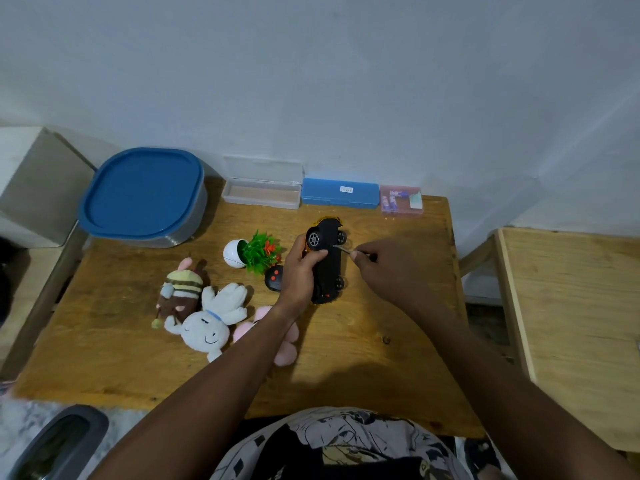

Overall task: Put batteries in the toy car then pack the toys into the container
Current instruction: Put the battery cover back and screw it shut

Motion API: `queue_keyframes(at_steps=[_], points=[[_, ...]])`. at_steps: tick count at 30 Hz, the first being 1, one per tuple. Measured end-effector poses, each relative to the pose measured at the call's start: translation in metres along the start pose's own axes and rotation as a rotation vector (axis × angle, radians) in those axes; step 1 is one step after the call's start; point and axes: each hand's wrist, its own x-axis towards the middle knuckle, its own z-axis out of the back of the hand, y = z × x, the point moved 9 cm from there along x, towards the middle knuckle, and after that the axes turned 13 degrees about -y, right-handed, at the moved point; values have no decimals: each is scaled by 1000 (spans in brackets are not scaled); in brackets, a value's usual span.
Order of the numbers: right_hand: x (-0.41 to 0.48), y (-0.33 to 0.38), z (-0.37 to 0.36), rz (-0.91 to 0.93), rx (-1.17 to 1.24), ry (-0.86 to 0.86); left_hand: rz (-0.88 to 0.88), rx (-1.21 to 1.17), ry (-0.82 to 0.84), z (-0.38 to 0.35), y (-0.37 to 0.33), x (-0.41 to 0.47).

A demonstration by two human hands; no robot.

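The toy car (pixel 330 268) lies tipped with its black underside facing me, mid-table. My left hand (pixel 302 268) grips its left side. My right hand (pixel 375 268) pinches a thin screwdriver (pixel 343 249) whose tip touches the underside near the front wheels. Batteries sit in a pink clear box (pixel 401 201) at the back right. The grey container with a blue lid (pixel 143 195) stands shut at the back left. A black remote (pixel 274 277), a bee plush (pixel 181 292), a white rabbit plush (pixel 211 323) and a pink plush (pixel 285 351) lie to the left.
A white pot with a green plastic plant (pixel 251 254) lies on its side. An open clear case (pixel 261 192) and a shut blue case (pixel 340 195) line the back edge by the wall. Another wooden table (pixel 571 323) stands to the right.
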Motion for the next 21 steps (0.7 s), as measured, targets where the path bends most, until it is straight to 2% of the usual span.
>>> queue_keyframes(at_steps=[21], points=[[2, 7, 12, -7, -21, -12, 66, -44, 12, -5, 3, 0]])
